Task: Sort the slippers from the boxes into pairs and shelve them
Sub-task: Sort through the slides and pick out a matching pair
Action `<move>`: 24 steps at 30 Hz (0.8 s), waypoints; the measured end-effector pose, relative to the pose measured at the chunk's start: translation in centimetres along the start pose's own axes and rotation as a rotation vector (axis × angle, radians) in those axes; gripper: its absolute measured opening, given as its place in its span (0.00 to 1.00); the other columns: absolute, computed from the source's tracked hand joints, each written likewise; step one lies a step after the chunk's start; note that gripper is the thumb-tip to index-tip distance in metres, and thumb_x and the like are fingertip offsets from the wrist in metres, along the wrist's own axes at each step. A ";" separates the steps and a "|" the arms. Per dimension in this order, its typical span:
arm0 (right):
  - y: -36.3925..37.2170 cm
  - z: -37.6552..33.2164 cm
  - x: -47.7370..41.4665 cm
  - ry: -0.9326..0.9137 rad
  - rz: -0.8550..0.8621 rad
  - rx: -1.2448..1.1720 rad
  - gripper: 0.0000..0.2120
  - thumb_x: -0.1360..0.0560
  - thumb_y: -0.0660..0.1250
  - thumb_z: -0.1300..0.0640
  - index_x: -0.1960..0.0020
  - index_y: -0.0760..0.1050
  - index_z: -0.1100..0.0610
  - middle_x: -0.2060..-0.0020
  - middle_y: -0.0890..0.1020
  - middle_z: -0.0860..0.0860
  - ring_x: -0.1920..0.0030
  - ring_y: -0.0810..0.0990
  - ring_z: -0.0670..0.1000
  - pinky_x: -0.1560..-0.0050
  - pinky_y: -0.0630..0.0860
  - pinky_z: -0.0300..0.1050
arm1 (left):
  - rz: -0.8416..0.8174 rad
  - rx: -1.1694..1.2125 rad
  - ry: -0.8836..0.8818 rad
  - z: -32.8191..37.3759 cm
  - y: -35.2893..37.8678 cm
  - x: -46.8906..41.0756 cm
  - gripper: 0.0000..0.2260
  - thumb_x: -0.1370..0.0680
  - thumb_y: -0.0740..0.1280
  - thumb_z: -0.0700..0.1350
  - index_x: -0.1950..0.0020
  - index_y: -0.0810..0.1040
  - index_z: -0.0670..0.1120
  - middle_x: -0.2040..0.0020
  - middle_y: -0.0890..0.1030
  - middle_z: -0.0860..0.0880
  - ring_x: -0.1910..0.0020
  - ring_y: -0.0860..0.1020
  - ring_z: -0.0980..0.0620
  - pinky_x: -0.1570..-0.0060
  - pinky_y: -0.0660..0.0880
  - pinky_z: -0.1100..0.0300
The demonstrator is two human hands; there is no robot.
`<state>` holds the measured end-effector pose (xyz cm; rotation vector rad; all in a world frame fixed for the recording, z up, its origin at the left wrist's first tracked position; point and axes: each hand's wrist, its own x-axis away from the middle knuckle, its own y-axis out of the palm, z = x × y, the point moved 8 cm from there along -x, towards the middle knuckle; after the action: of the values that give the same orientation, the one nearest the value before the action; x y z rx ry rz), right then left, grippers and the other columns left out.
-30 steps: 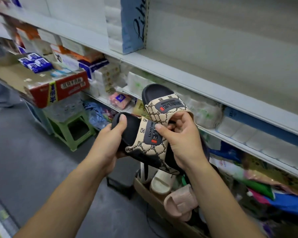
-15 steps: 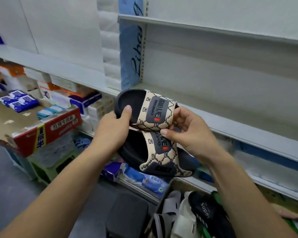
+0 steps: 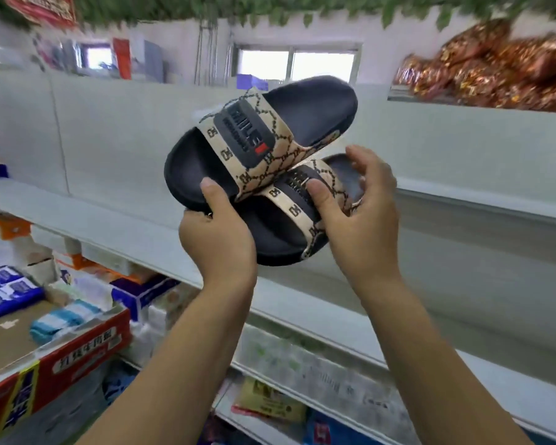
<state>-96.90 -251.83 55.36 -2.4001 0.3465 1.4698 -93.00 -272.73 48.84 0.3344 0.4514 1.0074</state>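
Note:
Two matching black slippers with beige patterned straps are held up in front of the white shelves. The upper slipper [image 3: 264, 136] lies across the lower slipper [image 3: 289, 226]. My left hand [image 3: 217, 236] grips the toe end of the upper slipper, thumb on its footbed. My right hand [image 3: 360, 216] holds the lower slipper, thumb on its strap and fingers curled round its far edge. A bare white shelf [image 3: 482, 203] runs behind the pair at about their height.
A red cardboard box [image 3: 61, 358] of packets stands at lower left. Boxed goods fill the shelf [image 3: 87, 271] at left. Shiny gold-brown bags [image 3: 491, 69] sit on the top shelf at right. Packaged goods lie on lower shelves [image 3: 318, 380].
Both hands have lifted the slipper pair upward, from the lower shelves to the higher bare shelf. The view has tilted up, and the slipper box on the floor has left the view.

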 end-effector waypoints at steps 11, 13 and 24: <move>11.0 8.9 -2.9 0.683 0.142 -0.382 0.27 0.34 0.75 0.38 0.41 0.68 0.45 0.43 0.82 0.46 0.44 0.83 0.50 0.45 0.82 0.57 | -0.110 0.334 -0.261 -5.7 10.8 -8.3 0.11 0.16 0.61 0.55 0.47 0.78 0.51 0.56 0.81 0.59 0.56 0.81 0.61 0.58 0.78 0.68; 12.0 9.8 -4.4 0.677 0.166 -0.323 0.23 0.31 0.75 0.42 0.42 0.72 0.48 0.46 0.84 0.49 0.46 0.84 0.52 0.45 0.82 0.58 | -0.154 0.353 -0.320 -6.8 12.0 -9.7 0.08 0.16 0.61 0.55 0.49 0.77 0.54 0.57 0.79 0.61 0.57 0.80 0.63 0.59 0.76 0.69; 14.2 12.7 -7.4 0.862 0.201 -0.328 0.22 0.26 0.74 0.48 0.44 0.78 0.67 0.47 0.84 0.59 0.49 0.85 0.55 0.61 0.83 0.45 | -0.386 0.257 -0.586 -12.3 15.2 -15.6 0.19 0.31 0.68 0.67 0.55 0.74 0.52 0.50 0.85 0.50 0.51 0.84 0.46 0.45 0.81 0.46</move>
<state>-115.70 -259.79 54.62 -3.2492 0.5722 0.4783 -117.48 -277.94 48.65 0.7188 0.0995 0.4393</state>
